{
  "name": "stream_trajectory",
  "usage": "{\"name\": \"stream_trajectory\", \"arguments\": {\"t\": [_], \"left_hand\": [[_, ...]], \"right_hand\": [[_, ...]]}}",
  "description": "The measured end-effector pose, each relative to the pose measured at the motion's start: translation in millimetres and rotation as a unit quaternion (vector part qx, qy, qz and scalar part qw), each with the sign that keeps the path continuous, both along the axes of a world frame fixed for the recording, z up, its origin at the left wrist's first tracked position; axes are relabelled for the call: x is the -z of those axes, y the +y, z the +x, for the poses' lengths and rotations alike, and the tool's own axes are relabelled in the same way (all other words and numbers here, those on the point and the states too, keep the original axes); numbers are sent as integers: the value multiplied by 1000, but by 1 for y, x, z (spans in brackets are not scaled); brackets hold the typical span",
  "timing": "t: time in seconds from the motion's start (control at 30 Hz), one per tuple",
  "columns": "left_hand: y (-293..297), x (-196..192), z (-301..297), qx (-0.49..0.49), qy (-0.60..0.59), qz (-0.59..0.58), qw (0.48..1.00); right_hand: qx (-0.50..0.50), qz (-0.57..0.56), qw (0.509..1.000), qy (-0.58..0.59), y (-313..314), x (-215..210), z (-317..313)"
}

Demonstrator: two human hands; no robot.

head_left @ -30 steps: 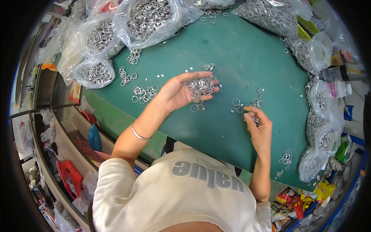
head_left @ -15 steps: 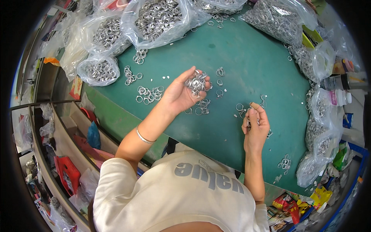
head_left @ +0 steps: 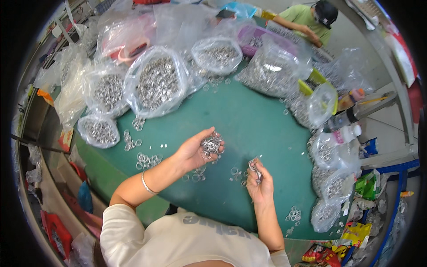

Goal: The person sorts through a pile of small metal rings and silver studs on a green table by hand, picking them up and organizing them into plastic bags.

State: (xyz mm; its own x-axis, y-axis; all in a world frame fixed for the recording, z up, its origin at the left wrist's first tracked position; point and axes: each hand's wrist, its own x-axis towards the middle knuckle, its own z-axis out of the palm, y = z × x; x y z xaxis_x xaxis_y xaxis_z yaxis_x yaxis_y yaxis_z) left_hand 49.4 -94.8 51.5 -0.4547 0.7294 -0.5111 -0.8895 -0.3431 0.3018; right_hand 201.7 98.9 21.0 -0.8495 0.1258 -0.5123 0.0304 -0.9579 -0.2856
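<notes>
A heap of silver-coloured metal rings [head_left: 211,144] rests in my left hand [head_left: 190,153], palm up with the fingers curled around them. My right hand [head_left: 262,189], a short way to the right, is closed on several more rings [head_left: 255,168], which show between thumb and fingers. Both hands are over the green tabletop [head_left: 242,116]. Small groups of loose rings lie near them: one group [head_left: 149,161] left of my left hand, another [head_left: 195,174] just below it, and a few [head_left: 235,171] beside my right hand.
Clear plastic bags full of rings line the far edge, among them a large open one [head_left: 156,84]. More ring bags [head_left: 327,149] run down the right side near a white bottle [head_left: 349,132]. A co-worker in a green shirt [head_left: 296,17] is at the far right, behind a purple basket [head_left: 249,32].
The view has tilted up, bringing the co-worker and more far bags into sight. My right hand has turned, and its rings show more. Both hands still hold rings.
</notes>
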Motion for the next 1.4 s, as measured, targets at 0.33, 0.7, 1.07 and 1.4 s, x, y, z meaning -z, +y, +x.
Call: {"name": "stream_trajectory", "arguments": {"t": [0.33, 0.7, 1.07, 1.4], "left_hand": [[195, -153, -197, -42, 402, 7, 915], [207, -131, -173, -69, 899, -184, 391], [-5, 31, 15, 196, 791, -324, 480], [-59, 51, 77, 246, 841, -218, 430]], "right_hand": [[31, 423, 892, 159, 149, -159, -208], [-32, 925, 377, 29, 167, -166, -196], [-271, 852, 434, 107, 69, -15, 23], [-300, 836, 418, 189, 47, 4, 88]]}}
